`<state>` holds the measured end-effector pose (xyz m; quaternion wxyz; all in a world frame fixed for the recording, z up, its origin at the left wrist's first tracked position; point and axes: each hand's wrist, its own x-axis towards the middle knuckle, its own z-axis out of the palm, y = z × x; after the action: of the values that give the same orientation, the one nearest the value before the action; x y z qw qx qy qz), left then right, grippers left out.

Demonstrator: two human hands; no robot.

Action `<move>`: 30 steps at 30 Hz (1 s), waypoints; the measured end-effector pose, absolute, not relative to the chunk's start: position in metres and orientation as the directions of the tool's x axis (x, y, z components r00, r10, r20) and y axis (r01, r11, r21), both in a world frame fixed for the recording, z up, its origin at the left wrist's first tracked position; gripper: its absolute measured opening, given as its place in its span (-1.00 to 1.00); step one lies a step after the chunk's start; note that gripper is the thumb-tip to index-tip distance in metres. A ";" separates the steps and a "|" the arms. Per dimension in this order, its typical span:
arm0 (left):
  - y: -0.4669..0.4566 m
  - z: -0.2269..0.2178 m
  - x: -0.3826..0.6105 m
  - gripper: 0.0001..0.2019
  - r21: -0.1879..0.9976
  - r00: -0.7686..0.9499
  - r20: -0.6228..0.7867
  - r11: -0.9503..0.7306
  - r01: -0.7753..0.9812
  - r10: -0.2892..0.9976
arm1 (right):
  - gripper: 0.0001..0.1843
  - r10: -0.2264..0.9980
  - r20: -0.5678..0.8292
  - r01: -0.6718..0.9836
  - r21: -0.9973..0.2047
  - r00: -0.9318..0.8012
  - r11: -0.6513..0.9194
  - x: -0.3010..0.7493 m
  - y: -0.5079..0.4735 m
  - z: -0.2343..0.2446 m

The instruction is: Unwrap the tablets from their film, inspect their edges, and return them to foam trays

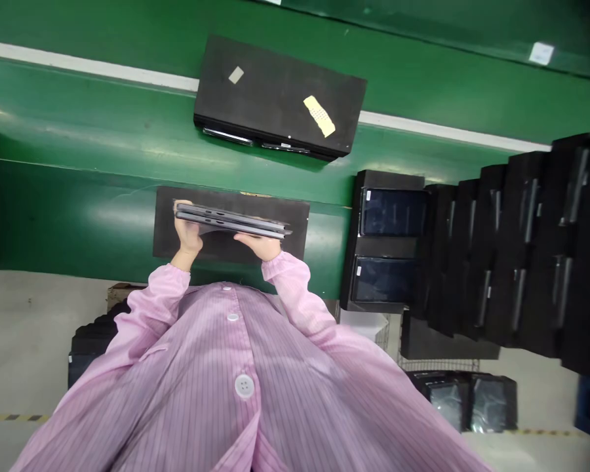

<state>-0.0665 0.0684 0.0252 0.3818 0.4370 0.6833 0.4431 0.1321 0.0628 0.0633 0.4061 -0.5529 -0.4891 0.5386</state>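
Two thin grey tablets point(233, 221) lie one on top of the other and are seen edge-on, held level in front of my chest. My left hand point(187, 235) is closed round their left end. Under their right half, my right hand point(261, 246) grips them from below with the fingers curled. The tablets hover just above a flat black foam tray point(295, 226) that rests on the green table point(78, 196). Pink striped sleeves cover both my arms to the wrist.
A second black foam tray point(275, 92) with a yellow tape strip and devices in its side slots lies farther back. To the right stand fanned stacks of black trays point(521, 249), the nearest tray point(388, 242) showing two dark screens. Wrapped dark packs point(465, 400) sit lower right.
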 end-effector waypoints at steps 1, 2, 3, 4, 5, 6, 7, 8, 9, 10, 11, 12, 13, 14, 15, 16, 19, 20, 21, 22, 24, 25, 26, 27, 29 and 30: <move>0.067 0.027 -0.065 -0.38 0.946 -0.317 -0.047 0.144 0.290 0.947 | -0.67 0.984 -0.162 0.112 -0.982 -0.071 -0.154 0.137 0.060 0.065; 0.066 0.029 -0.063 -0.35 0.945 -0.309 0.038 0.067 0.321 0.950 | -0.67 0.990 -0.109 0.114 -0.989 -0.091 -0.098 0.141 0.057 0.067; 0.065 0.033 -0.061 -0.34 0.940 -0.306 0.108 0.003 0.342 0.946 | -0.67 0.992 -0.042 0.111 -0.993 -0.116 -0.029 0.144 0.054 0.071; 0.063 0.038 -0.058 -0.33 0.939 -0.308 0.148 -0.035 0.343 0.940 | -0.67 0.990 0.032 0.106 -0.993 -0.140 0.047 0.147 0.051 0.076; 0.062 0.043 -0.055 -0.33 0.941 -0.328 0.190 -0.076 0.329 0.925 | -0.66 0.982 0.101 0.098 -0.988 -0.159 0.118 0.147 0.049 0.081; 0.061 0.050 -0.050 -0.35 0.945 -0.365 0.238 -0.128 0.301 0.900 | -0.65 0.973 0.157 0.088 -0.981 -0.170 0.174 0.147 0.046 0.088; 0.061 0.056 -0.045 -0.38 0.950 -0.419 0.275 -0.178 0.257 0.865 | -0.65 0.966 0.195 0.081 -0.974 -0.170 0.211 0.145 0.043 0.094; 0.063 0.063 -0.040 -0.41 0.955 -0.482 0.289 -0.215 0.204 0.828 | -0.66 0.962 0.222 0.077 -0.969 -0.159 0.236 0.142 0.039 0.100; 0.065 0.070 -0.034 -0.44 0.962 -0.539 0.274 -0.230 0.150 0.796 | -0.67 0.962 0.238 0.079 -0.965 -0.134 0.249 0.137 0.033 0.106; 0.069 0.076 -0.029 -0.45 0.969 -0.578 0.241 -0.224 0.102 0.779 | -0.68 0.966 0.242 0.090 -0.964 -0.096 0.250 0.132 0.027 0.111; 0.075 0.082 -0.025 -0.44 0.977 -0.591 0.203 -0.204 0.065 0.781 | -0.66 0.970 0.239 0.108 -0.964 -0.047 0.242 0.126 0.020 0.115; 0.081 0.088 -0.022 -0.43 0.983 -0.574 0.171 -0.180 0.041 0.801 | -0.63 0.972 0.233 0.128 -0.964 0.003 0.231 0.121 0.013 0.119; 0.089 0.093 -0.020 -0.41 0.986 -0.532 0.155 -0.168 0.025 0.833 | -0.57 0.973 0.228 0.143 -0.965 0.041 0.221 0.116 0.006 0.122; 0.097 0.098 -0.018 -0.39 0.986 -0.464 0.153 -0.169 0.007 0.873 | -0.51 0.973 0.225 0.144 -0.966 0.058 0.215 0.112 0.000 0.125; 0.105 0.101 -0.017 -0.36 0.983 -0.376 0.164 -0.185 -0.019 0.912 | -0.45 0.974 0.220 0.133 -0.968 0.048 0.212 0.110 -0.006 0.127; 0.112 0.104 -0.017 -0.32 0.977 -0.279 0.185 -0.207 -0.050 0.942 | -0.41 0.977 0.214 0.110 -0.971 0.009 0.211 0.109 -0.010 0.129; 0.130 0.109 -0.015 -0.25 0.969 -0.042 0.208 -0.212 -0.130 0.977 | -0.40 0.979 0.161 0.040 -0.985 -0.122 0.167 0.111 -0.014 0.132; 0.134 0.109 -0.014 -0.24 0.972 -0.007 0.194 -0.193 -0.134 0.981 | -0.43 0.982 0.132 0.025 -0.990 -0.134 0.137 0.112 -0.013 0.132; 0.136 0.110 -0.012 -0.25 0.977 0.004 0.172 -0.170 -0.131 0.985 | -0.47 0.987 0.102 0.010 -0.995 -0.122 0.104 0.112 -0.011 0.132; 0.138 0.111 -0.011 -0.26 0.981 -0.004 0.149 -0.148 -0.125 0.989 | -0.51 0.993 0.072 -0.008 -0.997 -0.090 0.072 0.113 -0.009 0.132; 0.139 0.111 -0.008 -0.28 0.985 -0.048 0.121 -0.126 -0.114 0.991 | -0.58 1.000 0.022 -0.048 -0.999 -0.014 0.021 0.112 -0.005 0.133; 0.138 0.111 -0.007 -0.28 0.987 -0.073 0.113 -0.120 -0.105 0.991 | -0.60 1.000 0.004 -0.065 -0.998 0.017 0.005 0.112 -0.003 0.134; 0.138 0.111 -0.006 -0.29 0.989 -0.095 0.106 -0.115 -0.095 0.990 | -0.62 0.999 -0.008 -0.076 -0.997 0.038 -0.005 0.111 -0.002 0.135; 0.137 0.111 -0.005 -0.29 0.991 -0.112 0.100 -0.109 -0.081 0.989 | -0.62 0.999 -0.015 -0.082 -0.997 0.052 -0.010 0.111 -0.001 0.135; 0.135 0.111 -0.004 -0.31 0.993 -0.128 0.090 -0.098 -0.058 0.988 | -0.64 0.997 -0.018 -0.081 -0.997 0.074 -0.012 0.111 0.001 0.136; 0.134 0.112 -0.004 -0.31 0.994 -0.127 0.089 -0.097 -0.058 0.988 | -0.64 0.996 -0.017 -0.076 -0.997 0.089 -0.010 0.111 0.002 0.136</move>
<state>-0.0035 0.1341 0.1116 0.4597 0.4743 0.4902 0.5687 0.1114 0.0020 0.1364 0.5371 -0.5061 -0.4545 0.4988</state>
